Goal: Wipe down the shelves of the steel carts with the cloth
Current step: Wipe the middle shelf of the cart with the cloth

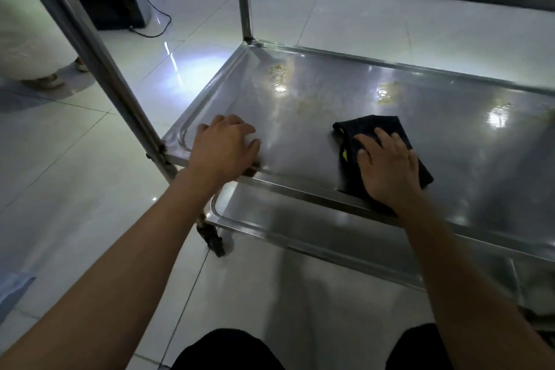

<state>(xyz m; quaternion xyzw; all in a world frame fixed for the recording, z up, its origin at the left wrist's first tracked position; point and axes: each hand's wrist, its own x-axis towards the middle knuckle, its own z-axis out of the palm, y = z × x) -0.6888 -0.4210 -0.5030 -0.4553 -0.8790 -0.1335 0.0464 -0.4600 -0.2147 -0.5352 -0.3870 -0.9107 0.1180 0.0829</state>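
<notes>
Cloth [372, 135], black and folded, is lying flat on the middle shelf [330, 105] of the steel cart [300, 192], near the shelf's front rim and right of centre. Right hand [387, 171] is pressing down on the cloth with fingers spread and nearly straight, the palm covering the cloth's near part while its far corner is showing beyond the fingertips. Left hand [223, 149] is resting on the shelf's front-left corner, fingers gently curved over the steel surface and the heel of the hand sitting at the rim; it is holding nothing. Yellowish stains [279, 73] are showing on the far part of the shelf, well apart from the cloth, alongside bright light reflections. Lower shelf [300, 228] is lying beneath, also steel. Upright post [90, 48] is rising at the left corner, and a caster [214, 242] is standing on the pale tiled floor [90, 204]. Dark box [111, 3] with a cable is sitting on the floor at the far left.
</notes>
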